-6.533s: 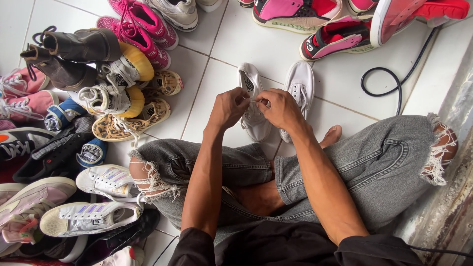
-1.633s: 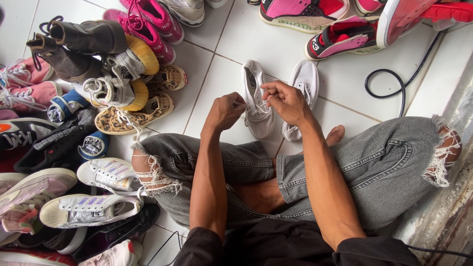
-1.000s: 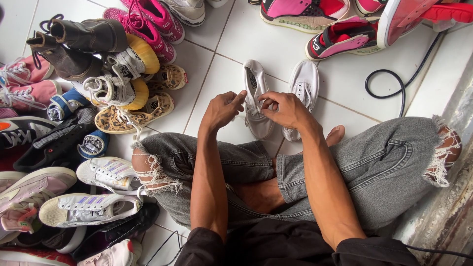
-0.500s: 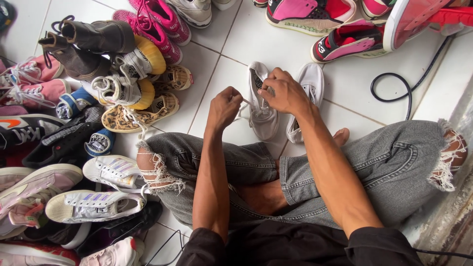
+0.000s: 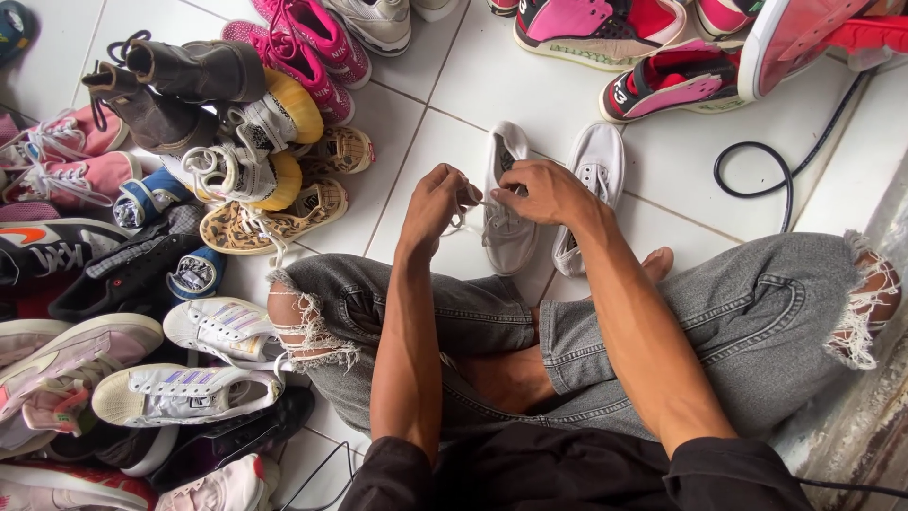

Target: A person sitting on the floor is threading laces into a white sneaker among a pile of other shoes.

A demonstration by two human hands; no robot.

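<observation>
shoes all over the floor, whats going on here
A person sits cross-legged on the white tile floor, both hands on a white sneaker in front of them. The left hand and right hand each pinch its white lace. Its mate lies alongside, and a pile of shoes sits to the left.

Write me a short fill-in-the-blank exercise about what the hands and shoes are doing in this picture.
1. Both hands, the left hand and the right hand, work the ____ of a white shoe.
2. A second white shoe lies on the ____ side of that one, seen from the person.
3. The black cable lies on the white ____ floor.
4. The person sits with legs ____.

Missing words: laces; right; tiled; crossed
</observation>
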